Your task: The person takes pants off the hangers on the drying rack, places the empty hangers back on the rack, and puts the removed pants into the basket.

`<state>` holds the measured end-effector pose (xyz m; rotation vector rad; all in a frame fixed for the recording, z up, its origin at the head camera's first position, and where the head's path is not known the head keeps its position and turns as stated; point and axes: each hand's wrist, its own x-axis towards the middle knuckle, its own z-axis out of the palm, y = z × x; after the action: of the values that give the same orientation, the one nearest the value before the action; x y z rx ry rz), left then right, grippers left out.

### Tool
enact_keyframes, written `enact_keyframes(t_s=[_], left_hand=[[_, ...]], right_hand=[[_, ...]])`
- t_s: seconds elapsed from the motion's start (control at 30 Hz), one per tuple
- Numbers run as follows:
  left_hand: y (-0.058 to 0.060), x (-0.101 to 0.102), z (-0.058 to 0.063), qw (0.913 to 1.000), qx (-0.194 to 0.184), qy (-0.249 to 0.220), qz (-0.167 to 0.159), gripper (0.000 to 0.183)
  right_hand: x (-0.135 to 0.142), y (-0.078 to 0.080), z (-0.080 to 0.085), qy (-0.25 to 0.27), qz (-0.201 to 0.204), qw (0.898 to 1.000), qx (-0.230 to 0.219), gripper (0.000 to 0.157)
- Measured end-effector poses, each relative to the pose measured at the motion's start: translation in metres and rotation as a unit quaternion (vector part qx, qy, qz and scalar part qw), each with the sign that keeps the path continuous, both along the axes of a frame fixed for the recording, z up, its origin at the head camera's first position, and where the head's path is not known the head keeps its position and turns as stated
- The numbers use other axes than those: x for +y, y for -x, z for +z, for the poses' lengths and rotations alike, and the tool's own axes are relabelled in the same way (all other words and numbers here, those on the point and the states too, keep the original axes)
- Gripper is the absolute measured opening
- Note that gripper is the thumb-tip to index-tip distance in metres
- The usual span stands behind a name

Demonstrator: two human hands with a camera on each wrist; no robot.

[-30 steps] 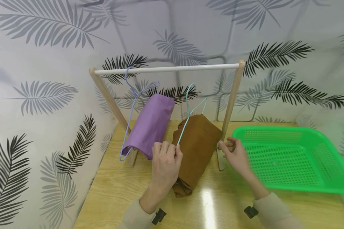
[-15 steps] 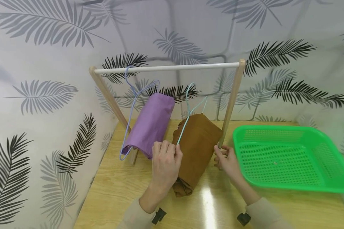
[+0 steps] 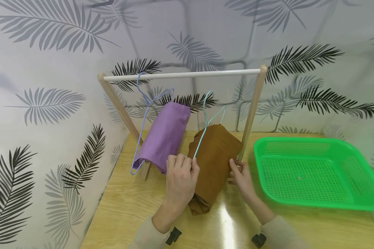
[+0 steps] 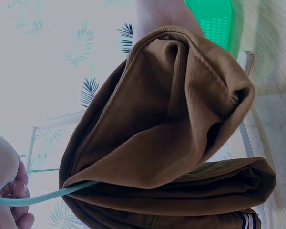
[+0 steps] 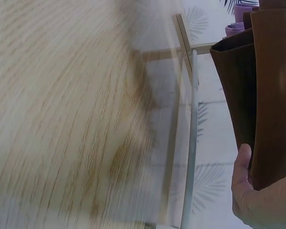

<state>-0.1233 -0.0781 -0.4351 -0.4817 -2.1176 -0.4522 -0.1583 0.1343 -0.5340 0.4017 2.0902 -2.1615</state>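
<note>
My left hand grips the lower left end of a pale teal hanger. Over that hanger's bar hang folded brown trousers, their open leg end filling the left wrist view. The hanger's hook stands just below the rack's bar in the head view. At the trousers' right edge, my right hand pinches the cloth, thumb on the near side and the other fingers partly hidden behind. In the right wrist view a fingertip lies at the gap between two layers of the trousers.
A wooden rack with a white bar stands behind the hands. On its left hangs a blue-violet hanger bearing a folded purple garment. To the right, a green plastic basket sits on the wooden table.
My right hand has moved left from beside the basket to the trousers' right edge and taken hold of it. The left hand and the hanger have stayed in place.
</note>
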Motion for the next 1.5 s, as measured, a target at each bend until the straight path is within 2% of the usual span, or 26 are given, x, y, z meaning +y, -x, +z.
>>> enact_keyframes(t_s=[0.17,0.4,0.67,0.77,0.9,1.07,1.5], left_hand=[[0.000,0.000,0.000,1.0000,-0.001,-0.001,-0.003,0.035],[-0.001,0.001,-0.001,1.0000,-0.002,-0.004,-0.006,0.036],[-0.002,0.002,0.000,0.9999,-0.008,-0.005,-0.006,0.034],[-0.003,0.002,0.001,0.9999,-0.009,-0.006,-0.006,0.034],[-0.003,0.002,0.001,0.9999,-0.007,-0.007,-0.007,0.034],[-0.003,0.003,0.000,0.9999,-0.002,-0.006,-0.008,0.035],[-0.004,0.004,-0.002,1.0000,0.004,-0.001,-0.002,0.037]], right_hand=[[-0.006,0.000,0.000,0.016,-0.010,1.000,-0.007,0.079],[-0.014,-0.001,0.002,0.024,-0.002,1.000,-0.009,0.085],[-0.023,0.001,-0.002,0.056,-0.009,0.998,-0.028,0.080],[-0.026,0.001,-0.003,0.079,0.003,0.996,-0.026,0.083],[-0.030,0.001,-0.004,0.126,0.006,0.992,-0.022,0.078],[-0.036,0.001,-0.004,0.169,-0.013,0.986,-0.011,0.072],[-0.045,0.003,-0.004,0.172,-0.057,0.983,-0.032,0.079]])
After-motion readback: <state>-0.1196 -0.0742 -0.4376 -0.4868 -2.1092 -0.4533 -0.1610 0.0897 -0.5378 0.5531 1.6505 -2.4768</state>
